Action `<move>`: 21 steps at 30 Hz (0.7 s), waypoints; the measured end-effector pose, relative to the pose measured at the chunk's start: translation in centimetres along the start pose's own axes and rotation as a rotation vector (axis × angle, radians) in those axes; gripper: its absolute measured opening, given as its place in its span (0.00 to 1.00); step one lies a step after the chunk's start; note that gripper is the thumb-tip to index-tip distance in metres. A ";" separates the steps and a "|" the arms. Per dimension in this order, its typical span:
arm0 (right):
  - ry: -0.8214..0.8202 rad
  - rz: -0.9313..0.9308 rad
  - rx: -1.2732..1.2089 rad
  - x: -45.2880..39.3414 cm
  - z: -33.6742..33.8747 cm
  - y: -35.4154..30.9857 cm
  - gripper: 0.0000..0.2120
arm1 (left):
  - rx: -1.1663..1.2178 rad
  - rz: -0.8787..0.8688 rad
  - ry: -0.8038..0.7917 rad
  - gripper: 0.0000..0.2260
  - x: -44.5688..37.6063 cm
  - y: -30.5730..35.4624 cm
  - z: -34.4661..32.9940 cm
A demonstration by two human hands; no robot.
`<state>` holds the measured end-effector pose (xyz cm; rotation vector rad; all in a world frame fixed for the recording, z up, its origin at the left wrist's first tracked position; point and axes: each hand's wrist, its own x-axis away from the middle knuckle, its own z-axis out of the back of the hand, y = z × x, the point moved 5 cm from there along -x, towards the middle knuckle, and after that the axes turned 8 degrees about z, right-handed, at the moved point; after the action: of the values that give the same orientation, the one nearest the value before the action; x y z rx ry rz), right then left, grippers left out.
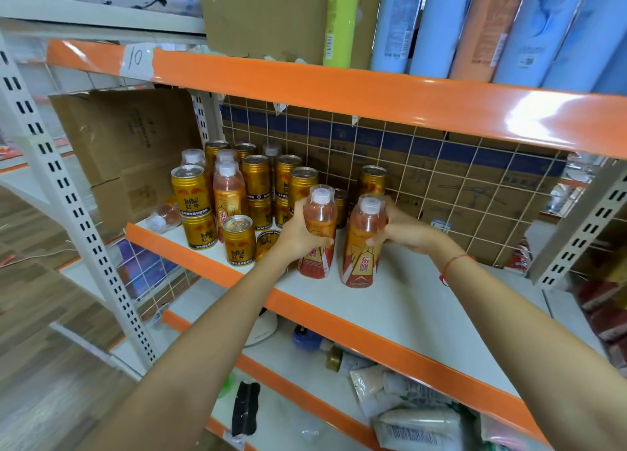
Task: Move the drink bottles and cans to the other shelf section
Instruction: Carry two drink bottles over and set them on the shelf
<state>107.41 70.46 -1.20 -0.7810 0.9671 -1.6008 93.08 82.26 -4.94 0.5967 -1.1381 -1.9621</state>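
rear cans (245, 149) hidden behind front rows, tipped bottle (165, 215) blurred, upper rolls (441, 23) cropped by top edge

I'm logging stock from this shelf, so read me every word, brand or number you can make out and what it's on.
"10", handwritten on the paper tag on the orange shelf edge.
"Red Bull" and "红牛" on the gold can at the left.
"红牛" on the front can.
"东鹏" on the bottle the right hand holds.
Cardboard box print and barcodes are too blurred to read.
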 end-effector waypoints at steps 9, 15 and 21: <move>0.488 0.074 0.039 1.3 -3.8 3.8 0.48 | -0.010 0.018 0.023 0.41 -0.2 -1.6 -0.7; 0.642 0.014 0.236 0.9 -4.5 4.3 0.43 | -0.038 -0.019 0.091 0.40 -0.1 -2.0 -0.8; 0.663 -0.020 0.297 1.1 -4.3 4.3 0.41 | -0.078 -0.030 0.140 0.40 -0.1 -1.7 -0.9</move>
<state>105.34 69.79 -6.96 -0.0385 1.1347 -2.0115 93.09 82.40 -6.82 0.7013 -0.9679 -1.9479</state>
